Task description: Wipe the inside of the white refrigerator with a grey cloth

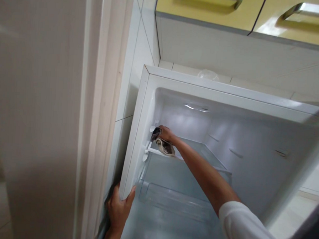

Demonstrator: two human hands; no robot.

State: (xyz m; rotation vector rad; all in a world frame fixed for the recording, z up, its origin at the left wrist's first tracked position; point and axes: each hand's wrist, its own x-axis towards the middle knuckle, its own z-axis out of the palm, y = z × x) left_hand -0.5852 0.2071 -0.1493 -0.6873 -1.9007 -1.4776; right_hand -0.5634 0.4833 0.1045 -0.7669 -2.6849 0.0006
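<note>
An opened refrigerator [193, 80] with a white interior fills the middle and right of the view. My right hand [165, 133] reaches deep inside, closed on a dark and beige cloth [166, 147] that hangs below the fingers. The cloth is against the left inner wall, just above a glass shelf [178, 170] with a white front edge. My left hand [119, 206] grips the left edge of the refrigerator body, thumb on the front face and the other fingers hidden behind it.
Yellow cabinets [208, 4] with metal handles hang above the refrigerator. A clear plastic drawer [176, 202] sits below the shelf. White wall tiles [125, 100] and a pale door frame [107, 95] stand close on the left. A clear plastic item [207, 75] rests behind the refrigerator's top edge.
</note>
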